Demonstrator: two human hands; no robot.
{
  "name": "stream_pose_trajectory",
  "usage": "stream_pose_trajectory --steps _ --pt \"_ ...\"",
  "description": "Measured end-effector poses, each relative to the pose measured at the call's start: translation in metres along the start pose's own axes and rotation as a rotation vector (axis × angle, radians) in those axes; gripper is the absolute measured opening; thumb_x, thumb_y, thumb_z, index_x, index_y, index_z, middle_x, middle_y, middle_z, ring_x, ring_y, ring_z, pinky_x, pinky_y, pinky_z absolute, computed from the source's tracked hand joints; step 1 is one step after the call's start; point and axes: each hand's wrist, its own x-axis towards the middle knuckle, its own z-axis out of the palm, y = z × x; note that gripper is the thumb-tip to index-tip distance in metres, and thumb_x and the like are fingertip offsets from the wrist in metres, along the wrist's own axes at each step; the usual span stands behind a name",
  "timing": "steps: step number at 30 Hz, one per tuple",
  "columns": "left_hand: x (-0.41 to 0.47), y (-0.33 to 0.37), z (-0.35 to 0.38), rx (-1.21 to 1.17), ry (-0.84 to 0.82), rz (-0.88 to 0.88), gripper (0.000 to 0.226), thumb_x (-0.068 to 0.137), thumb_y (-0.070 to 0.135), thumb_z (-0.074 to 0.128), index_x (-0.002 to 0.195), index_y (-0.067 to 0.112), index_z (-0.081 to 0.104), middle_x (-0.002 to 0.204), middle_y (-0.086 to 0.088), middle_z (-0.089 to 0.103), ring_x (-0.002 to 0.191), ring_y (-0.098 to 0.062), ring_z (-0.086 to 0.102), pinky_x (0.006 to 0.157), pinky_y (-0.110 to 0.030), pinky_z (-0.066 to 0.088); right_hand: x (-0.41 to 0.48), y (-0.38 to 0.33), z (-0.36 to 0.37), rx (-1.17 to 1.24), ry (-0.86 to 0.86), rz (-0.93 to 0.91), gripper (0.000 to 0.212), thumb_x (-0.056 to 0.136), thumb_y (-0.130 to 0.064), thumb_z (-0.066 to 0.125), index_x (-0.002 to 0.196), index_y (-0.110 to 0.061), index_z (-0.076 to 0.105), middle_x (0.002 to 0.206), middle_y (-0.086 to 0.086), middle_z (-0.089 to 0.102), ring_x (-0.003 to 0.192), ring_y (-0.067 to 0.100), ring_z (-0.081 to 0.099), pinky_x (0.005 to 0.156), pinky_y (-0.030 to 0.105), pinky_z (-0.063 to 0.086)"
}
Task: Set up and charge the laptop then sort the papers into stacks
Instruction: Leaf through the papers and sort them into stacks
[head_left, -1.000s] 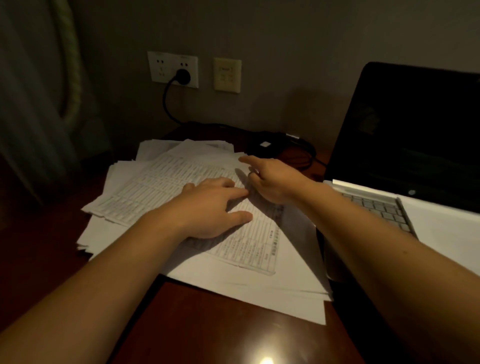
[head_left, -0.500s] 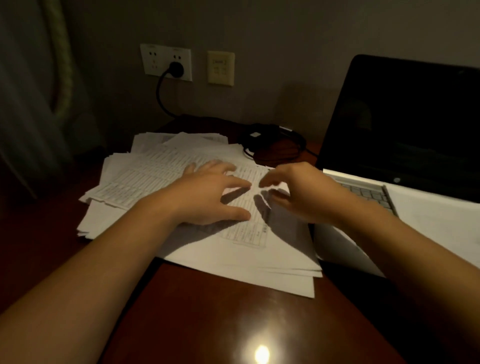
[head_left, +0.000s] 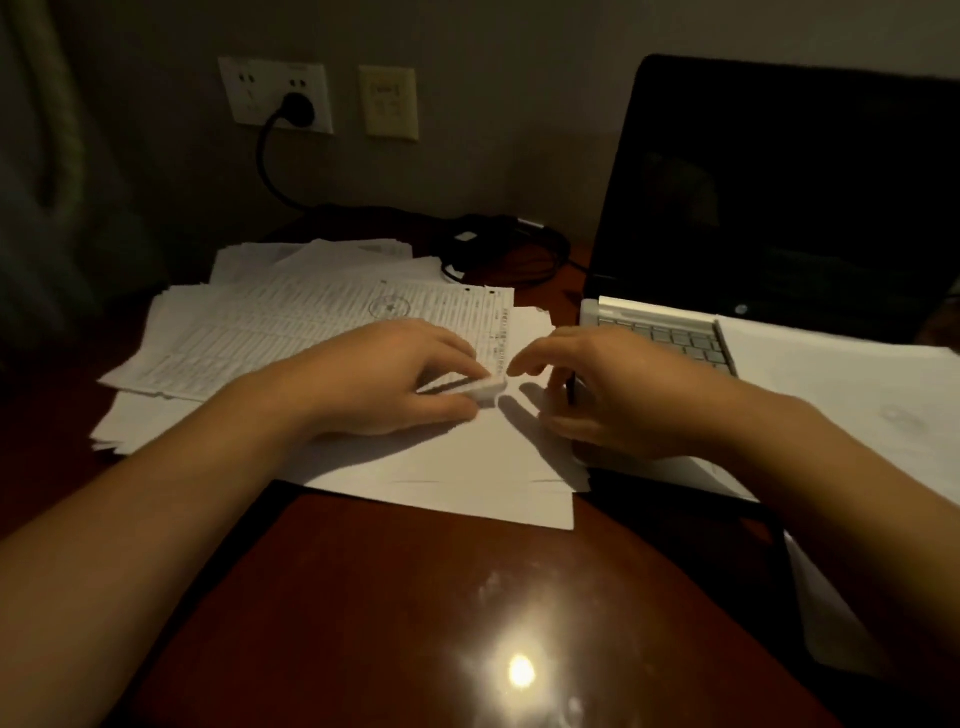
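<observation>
Your left hand (head_left: 395, 379) pinches the papers (head_left: 291, 332) by their right corner; your right hand (head_left: 602, 400), loosely curled and empty, hangs just right of it.

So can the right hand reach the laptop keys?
Probably yes. The right hand sits just in front of the keys, looks empty, and nothing lies between them. A sheet covers the keys further right, though.
</observation>
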Motion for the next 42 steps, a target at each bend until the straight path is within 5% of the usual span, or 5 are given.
stream_pose_trajectory --steps 6,11,28,37,42 --pt "-0.009 -0.007 -0.012 -0.120 0.009 -0.061 0.046 0.086 0.022 0.072 0.127 0.041 0.065 0.115 0.021 0.061 0.103 0.002 0.057 0.090 -0.028 0.055 -0.006 -0.005 -0.001 -0.032 -0.126 -0.010 0.064 0.071 -0.071 0.069 0.124 -0.041 0.049 0.119 -0.017 0.051 0.102 0.007 0.052 0.085 0.027 0.053" --pt "-0.011 -0.008 -0.017 -0.188 0.041 -0.105 0.024 0.094 0.037 0.059 0.112 0.038 0.075 0.095 0.026 0.071 0.087 0.003 0.064 0.080 -0.033 0.059 -0.009 -0.015 0.003 -0.043 -0.122 -0.057 0.079 0.068 -0.080 0.064 0.133 -0.044 0.040 0.135 -0.016 0.048 0.112 0.011 0.053 0.091 0.034 0.052" --pt "-0.011 -0.015 -0.019 -0.182 -0.052 -0.093 0.024 0.097 0.043 0.056 0.115 0.039 0.072 0.093 0.025 0.064 0.087 -0.003 0.060 0.082 -0.037 0.056 0.001 -0.020 0.023 -0.185 0.077 -0.007 0.054 0.097 -0.060 0.037 0.140 -0.028 0.034 0.130 -0.004 0.054 0.104 0.012 0.051 0.083 0.023 0.039" --pt "-0.010 0.000 -0.016 -0.281 0.121 0.021 0.022 0.094 0.040 0.062 0.112 0.042 0.074 0.090 0.026 0.065 0.089 0.006 0.058 0.072 -0.025 0.051 0.004 -0.013 0.025 -0.024 0.168 0.086 0.055 0.094 -0.033 0.059 0.143 -0.036 0.033 0.129 -0.007 0.061 0.103 0.015 0.063 0.080 0.031 0.057" --pt "-0.011 0.005 -0.008 -0.274 -0.111 0.017 0.052 0.083 0.063 0.069 0.132 0.051 0.057 0.119 0.026 0.056 0.105 0.003 0.054 0.090 -0.027 0.050 0.006 -0.004 0.028 0.076 0.200 0.100 0.056 0.096 -0.025 0.061 0.144 -0.034 0.034 0.131 -0.006 0.062 0.113 0.016 0.063 0.090 0.032 0.055"
